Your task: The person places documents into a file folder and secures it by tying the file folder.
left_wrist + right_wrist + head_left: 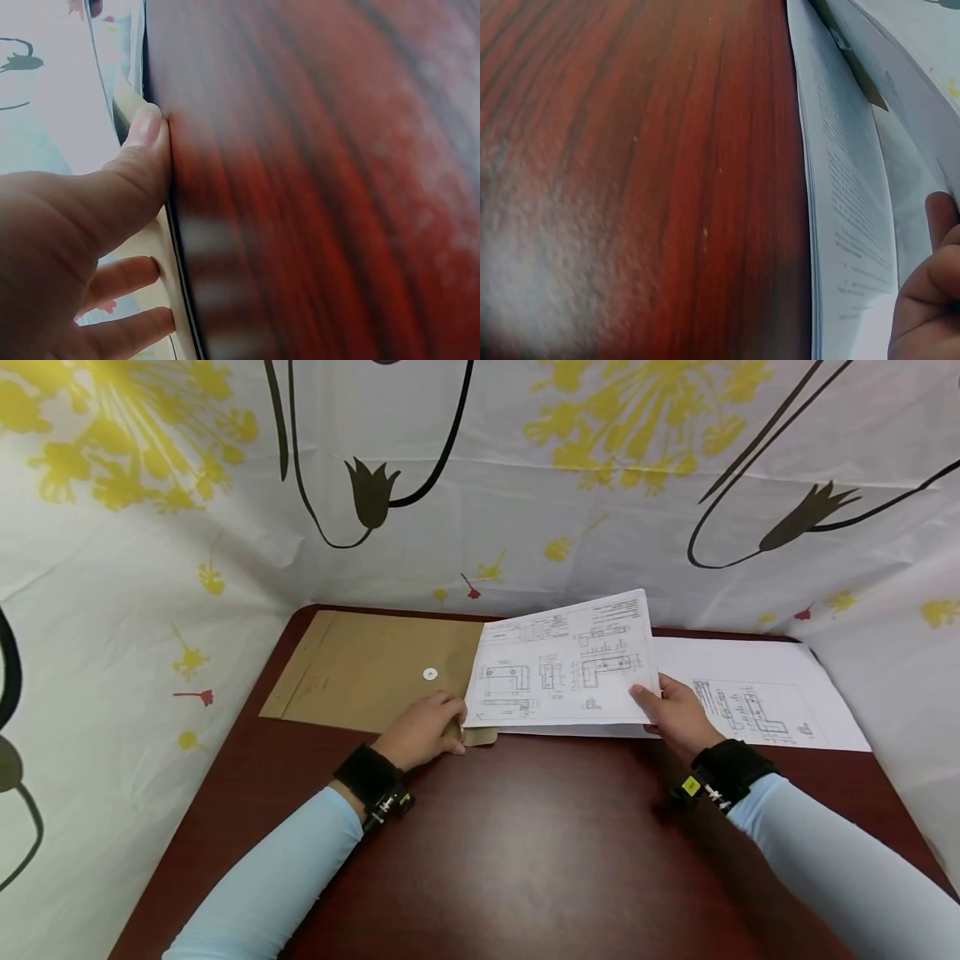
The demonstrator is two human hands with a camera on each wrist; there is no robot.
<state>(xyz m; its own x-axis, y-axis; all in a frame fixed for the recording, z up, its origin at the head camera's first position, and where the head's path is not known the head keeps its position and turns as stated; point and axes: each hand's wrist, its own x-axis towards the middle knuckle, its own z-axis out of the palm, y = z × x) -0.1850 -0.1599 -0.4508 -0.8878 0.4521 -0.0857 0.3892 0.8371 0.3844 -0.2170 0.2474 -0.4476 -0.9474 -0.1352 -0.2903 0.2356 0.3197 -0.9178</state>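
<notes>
A brown paper document envelope (367, 652) with a white round button lies flat on the table. My left hand (426, 729) grips its open right end, the thumb (145, 131) at the near edge; the index finger is mostly hidden in the left wrist view. My right hand (678, 714) pinches the right edge of white sheets with technical drawings (555, 693), thumb on top. These sheets are tilted up at the far side, and their left edge overlaps the envelope's mouth. Beneath them lie printed pages (840, 195).
More white paper with a drawing (757, 693) lies at the right, partly behind my right hand. The dark red wooden table (555, 843) extends in front. A white curtain with flower prints (480, 485) hangs close behind and beside the table.
</notes>
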